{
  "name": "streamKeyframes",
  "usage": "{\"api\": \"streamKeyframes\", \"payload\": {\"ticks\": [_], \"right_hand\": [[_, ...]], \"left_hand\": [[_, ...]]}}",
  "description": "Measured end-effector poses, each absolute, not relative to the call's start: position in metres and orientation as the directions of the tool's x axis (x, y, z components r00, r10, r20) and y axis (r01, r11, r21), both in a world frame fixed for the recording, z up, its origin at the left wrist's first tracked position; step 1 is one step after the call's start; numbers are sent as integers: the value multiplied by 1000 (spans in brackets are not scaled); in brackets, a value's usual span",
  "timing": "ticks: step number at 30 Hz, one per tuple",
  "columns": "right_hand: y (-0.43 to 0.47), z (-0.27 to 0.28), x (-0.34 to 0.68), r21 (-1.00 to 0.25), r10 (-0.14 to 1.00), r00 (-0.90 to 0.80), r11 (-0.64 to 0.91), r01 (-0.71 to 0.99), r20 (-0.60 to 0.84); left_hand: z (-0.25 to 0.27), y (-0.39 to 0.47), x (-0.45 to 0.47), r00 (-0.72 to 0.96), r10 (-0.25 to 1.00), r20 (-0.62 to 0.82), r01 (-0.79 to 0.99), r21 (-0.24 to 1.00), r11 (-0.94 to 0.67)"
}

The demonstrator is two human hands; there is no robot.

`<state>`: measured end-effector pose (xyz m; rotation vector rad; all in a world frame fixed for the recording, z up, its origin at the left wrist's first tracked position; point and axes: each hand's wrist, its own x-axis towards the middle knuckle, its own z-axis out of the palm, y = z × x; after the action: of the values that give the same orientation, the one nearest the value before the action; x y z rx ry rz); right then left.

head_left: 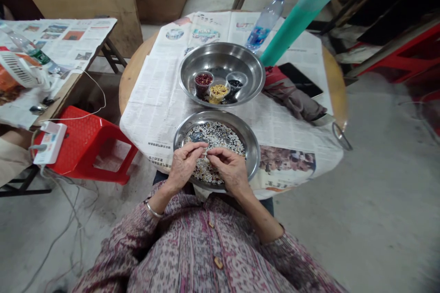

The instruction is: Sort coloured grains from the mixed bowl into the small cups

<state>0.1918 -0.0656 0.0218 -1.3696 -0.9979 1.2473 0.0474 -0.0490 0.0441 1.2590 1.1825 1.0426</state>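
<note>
Our left hand [182, 165] and right hand [231, 169]: fingers [194, 147] pinched closed, tips close together above the lower basin [254, 153]; anything between them, we find too small to tell. Lower basin: round, shiny metal, at the tabletop's [132, 71] near edge, holding loose white and dark grains [228, 139]. Upper basin [202, 60]: metal, just beyond, bearing three clear cups [223, 99] of red, yellow and black contents. Newspaper [151, 87]: creased, with open room left of both basins.
</note>
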Motion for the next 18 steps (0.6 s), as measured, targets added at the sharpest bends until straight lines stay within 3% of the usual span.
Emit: {"api": "streamKeyframes", "payload": {"ticks": [5, 18], "right_hand": [[-62, 16, 193, -966, 954, 158, -242, -90, -254], [-65, 16, 190, -989, 980, 137, -145, -22, -146]], "left_hand": [[42, -50, 46, 158, 984, -77, 45, 996, 71], [49, -54, 43, 205, 972, -118, 6, 993, 120]]}}
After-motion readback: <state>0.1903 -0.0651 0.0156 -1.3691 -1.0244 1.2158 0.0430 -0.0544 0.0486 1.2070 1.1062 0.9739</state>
